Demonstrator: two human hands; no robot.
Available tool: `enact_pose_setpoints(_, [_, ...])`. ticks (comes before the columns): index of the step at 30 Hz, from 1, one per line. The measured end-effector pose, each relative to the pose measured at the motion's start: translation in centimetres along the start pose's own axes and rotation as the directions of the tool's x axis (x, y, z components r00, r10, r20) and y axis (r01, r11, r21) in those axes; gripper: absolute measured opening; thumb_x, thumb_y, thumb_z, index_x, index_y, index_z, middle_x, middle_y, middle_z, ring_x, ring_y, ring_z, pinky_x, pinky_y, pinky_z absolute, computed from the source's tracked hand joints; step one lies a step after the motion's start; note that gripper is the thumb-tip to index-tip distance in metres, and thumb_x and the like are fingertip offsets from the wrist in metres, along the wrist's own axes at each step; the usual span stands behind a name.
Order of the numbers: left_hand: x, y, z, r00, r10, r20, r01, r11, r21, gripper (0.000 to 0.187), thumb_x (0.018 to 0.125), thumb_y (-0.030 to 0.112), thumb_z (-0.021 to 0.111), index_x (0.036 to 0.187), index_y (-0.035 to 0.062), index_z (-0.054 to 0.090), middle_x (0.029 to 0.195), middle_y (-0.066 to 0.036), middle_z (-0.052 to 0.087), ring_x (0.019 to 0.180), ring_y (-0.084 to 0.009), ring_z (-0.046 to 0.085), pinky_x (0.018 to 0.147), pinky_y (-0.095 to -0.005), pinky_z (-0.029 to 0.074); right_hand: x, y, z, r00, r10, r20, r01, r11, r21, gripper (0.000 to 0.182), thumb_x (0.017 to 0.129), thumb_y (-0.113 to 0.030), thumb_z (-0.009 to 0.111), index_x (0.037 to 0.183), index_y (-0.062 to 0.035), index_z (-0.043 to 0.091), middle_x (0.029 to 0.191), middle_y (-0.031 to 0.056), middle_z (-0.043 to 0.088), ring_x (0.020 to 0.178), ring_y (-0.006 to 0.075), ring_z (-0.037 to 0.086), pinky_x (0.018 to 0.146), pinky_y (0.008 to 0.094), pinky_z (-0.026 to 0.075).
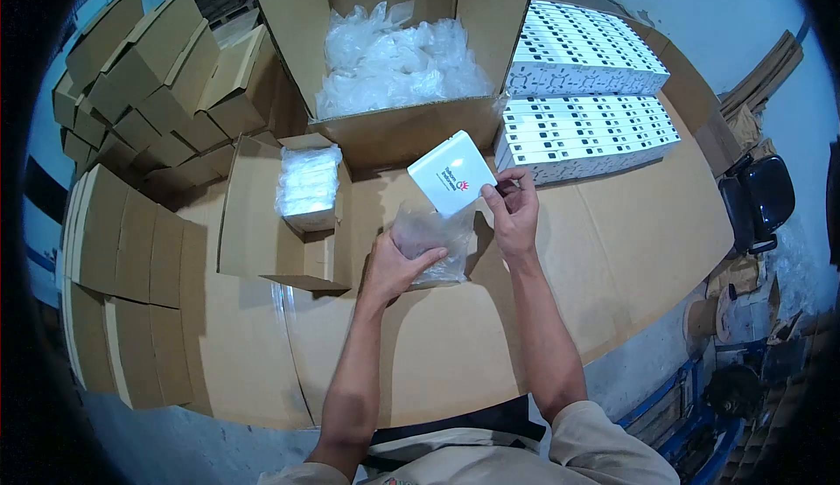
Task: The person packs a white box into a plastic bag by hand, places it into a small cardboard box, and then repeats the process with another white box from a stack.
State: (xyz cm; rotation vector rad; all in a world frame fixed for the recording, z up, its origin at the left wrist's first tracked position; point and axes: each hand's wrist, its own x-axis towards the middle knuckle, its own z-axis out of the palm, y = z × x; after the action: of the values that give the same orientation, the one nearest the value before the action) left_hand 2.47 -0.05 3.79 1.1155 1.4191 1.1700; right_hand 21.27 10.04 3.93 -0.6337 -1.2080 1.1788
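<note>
My right hand (514, 209) pinches the right edge of a small white box (451, 170) with red and black print on its face. The box is tilted, its lower corner right at the mouth of a clear plastic bag (433, 238). Around that bag my left hand (398, 262) is closed, thumb across its front. Just left of the hands, an open cardboard carton (254, 231) holds several plastic-wrapped packs (309, 183) in a stack.
A big open carton (394, 139) full of clear plastic bags (398, 56) stands behind my hands. Rows of white boxes (586, 135) are stacked at the back right. Folded cartons (149, 91) pile up at the left, with closed cartons (127, 240) nearer. Cardboard covers the table (604, 249); a black chair (757, 201) stands beyond its right edge.
</note>
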Motion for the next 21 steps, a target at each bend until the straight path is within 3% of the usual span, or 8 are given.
enact_pose_setpoints(14, [0.6,-2.4,0.1,0.998,0.050,-0.044,-0.050,0.999,0.013,0.054,0.072,0.021,0.094,0.112,-0.0042,0.070,0.106,-0.014,0.076,0.098,-0.0204,0.073,0.089,-0.0362,0.057,0.0,-0.3,-0.6,0.996,0.041,0.078,-0.045,0.998,0.045,0.028,0.094,-0.003,0.070,0.113,-0.0036,0.050,0.096,0.0039,0.061,0.090,0.0098,0.060,0.079,0.0259,0.049])
enact_pose_setpoints(21, [0.2,-1.0,0.1,0.997,0.072,-0.037,-0.070,0.996,0.053,0.060,0.073,0.018,0.093,0.121,-0.0039,0.066,0.112,-0.013,0.075,0.103,-0.0211,0.071,0.093,-0.0377,0.056,-0.1,-0.3,-0.5,0.993,0.044,0.110,-0.043,0.999,-0.015,0.026,0.092,0.000,0.069,0.111,-0.0028,0.052,0.096,0.0032,0.059,0.091,0.0103,0.060,0.081,0.0275,0.049])
